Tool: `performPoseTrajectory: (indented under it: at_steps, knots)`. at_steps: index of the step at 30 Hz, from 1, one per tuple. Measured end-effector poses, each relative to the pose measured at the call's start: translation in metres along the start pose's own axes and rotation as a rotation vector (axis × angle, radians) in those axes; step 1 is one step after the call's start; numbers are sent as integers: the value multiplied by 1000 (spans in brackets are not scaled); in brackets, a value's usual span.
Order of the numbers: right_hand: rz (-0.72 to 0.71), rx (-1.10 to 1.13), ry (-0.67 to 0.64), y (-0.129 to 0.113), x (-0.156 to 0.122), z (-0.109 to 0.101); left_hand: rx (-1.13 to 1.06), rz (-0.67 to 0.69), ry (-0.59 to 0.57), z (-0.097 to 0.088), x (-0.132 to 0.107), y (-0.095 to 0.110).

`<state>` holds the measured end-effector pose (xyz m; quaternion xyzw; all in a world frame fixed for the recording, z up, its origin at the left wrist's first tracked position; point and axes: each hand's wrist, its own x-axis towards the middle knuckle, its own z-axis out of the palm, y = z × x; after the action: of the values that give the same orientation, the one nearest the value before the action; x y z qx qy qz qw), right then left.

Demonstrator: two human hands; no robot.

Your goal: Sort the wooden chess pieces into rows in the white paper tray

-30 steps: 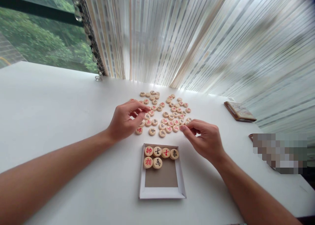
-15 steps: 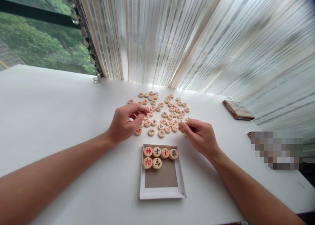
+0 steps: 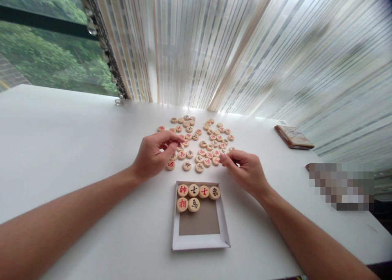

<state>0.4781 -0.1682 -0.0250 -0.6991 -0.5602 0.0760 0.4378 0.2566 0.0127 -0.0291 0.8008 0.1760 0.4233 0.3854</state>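
Over the left part of a spread of wooden Chinese chess pieces [image 3: 187, 165] hovers my left hand [image 3: 156, 153], its fingers loosely bent and its thumb and index tips apart. At the right side of the spread, my right hand [image 3: 246, 167] has its thumb beside a red-marked chess piece [image 3: 215, 161]. Its index finger is slightly apart from the thumb, and the other fingers are curled out of sight. Nearer to me lies a shallow white box [image 3: 199, 242] with a brown floor. Four-in-a-row red and black pieces, including a black horse piece [image 3: 194, 205] below them, fill its far part.
A brown-edged flat box [image 3: 294, 137] lies at the right of the white table [image 3: 107, 214]. Nearer on that side is a blurred-out object [image 3: 339, 186]. String curtains [image 3: 190, 47] hang along the far edge, and a window [image 3: 45, 51] is at the far left.
The whole view has shifted slightly. My right hand has moved a little left, its thumb closer to the red-marked piece. My left hand and the boxed pieces stay nearly the same.
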Motion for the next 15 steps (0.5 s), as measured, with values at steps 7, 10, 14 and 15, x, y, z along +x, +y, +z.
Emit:
performPoseTrajectory:
  at_steps: [7, 10, 14, 15]
  knots:
    - [8, 13, 12, 1, 1, -2, -3, -10, 11, 1, 1, 3]
    - [25, 19, 26, 1, 3, -5, 22, -14, 25, 1, 2, 5]
    - [66, 11, 44, 2, 5, -9, 59, 8, 24, 1, 3, 4]
    - [78, 13, 41, 3, 6, -10, 67, 18, 22, 2, 3, 3]
